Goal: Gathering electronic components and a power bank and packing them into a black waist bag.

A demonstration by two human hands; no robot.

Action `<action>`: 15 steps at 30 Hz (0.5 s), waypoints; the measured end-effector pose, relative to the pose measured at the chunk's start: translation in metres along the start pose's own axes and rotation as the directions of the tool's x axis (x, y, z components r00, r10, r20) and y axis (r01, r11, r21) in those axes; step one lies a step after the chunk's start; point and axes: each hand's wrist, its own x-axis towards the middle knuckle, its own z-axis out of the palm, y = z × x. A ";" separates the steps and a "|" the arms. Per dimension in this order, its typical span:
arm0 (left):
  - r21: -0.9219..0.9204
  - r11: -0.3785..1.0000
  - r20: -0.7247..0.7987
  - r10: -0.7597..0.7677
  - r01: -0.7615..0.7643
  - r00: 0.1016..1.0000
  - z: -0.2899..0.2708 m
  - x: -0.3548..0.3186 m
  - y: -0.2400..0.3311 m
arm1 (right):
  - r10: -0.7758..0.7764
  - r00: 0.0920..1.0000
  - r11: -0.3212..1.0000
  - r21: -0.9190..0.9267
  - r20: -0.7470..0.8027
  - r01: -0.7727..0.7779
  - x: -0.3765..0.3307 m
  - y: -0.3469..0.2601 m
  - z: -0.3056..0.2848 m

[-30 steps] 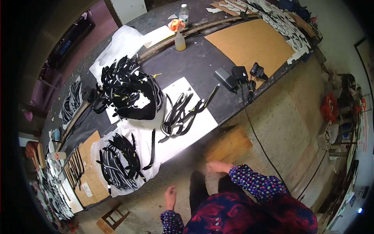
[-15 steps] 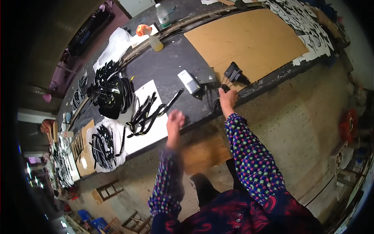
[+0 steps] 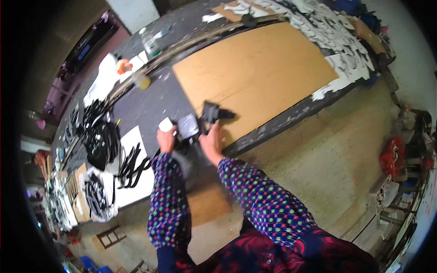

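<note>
My left hand (image 3: 166, 141) is closed round the lower end of a small white box-shaped device (image 3: 165, 124) at the table's near edge. To its right, my right hand (image 3: 211, 142) is closed at the near side of a black device (image 3: 211, 112), which has an arm-like part sticking out to the right. Its fingers are partly hidden, and blur hides the exact grip. Between the two hands lies a flat grey square piece (image 3: 187, 126), with dark cords below it.
A large brown board (image 3: 255, 68) covers the table's right part, with white cut-outs (image 3: 350, 68) beyond it. Black strips (image 3: 132, 166) lie on white sheet at left, near a black bundle (image 3: 100, 136). A bottle (image 3: 150, 43) and a yellowish container (image 3: 143, 82) stand farther back.
My left hand has moved up to the white device and closed on it. My right hand and the black device are now nearer to it. The whole view has shifted, the table sliding left.
</note>
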 end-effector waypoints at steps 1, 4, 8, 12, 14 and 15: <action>0.034 0.999 0.043 -0.030 0.028 0.999 0.002 0.001 0.002 | -0.040 0.999 0.998 0.050 0.013 0.039 0.007 0.006 -0.004; -0.150 0.935 0.170 -0.294 0.320 0.941 -0.014 0.007 -0.010 | -0.284 0.948 0.935 0.262 0.142 0.241 0.024 0.010 -0.013; -0.371 0.902 0.217 -0.146 0.220 0.965 0.004 -0.036 0.053 | -0.287 0.843 0.915 0.392 0.454 0.100 0.073 0.020 -0.044; -0.358 0.807 0.340 -0.356 0.470 0.870 0.033 -0.036 0.097 | -0.417 0.799 0.898 0.332 0.433 0.288 0.120 0.016 -0.088; -0.391 0.785 0.366 -0.346 0.480 0.864 0.060 -0.030 0.119 | -0.409 0.799 0.905 0.308 0.440 0.294 0.153 0.021 -0.112; -0.390 0.789 0.395 -0.322 0.474 0.860 0.079 -0.026 0.141 | -0.407 0.791 0.909 0.283 0.457 0.305 0.176 0.030 -0.125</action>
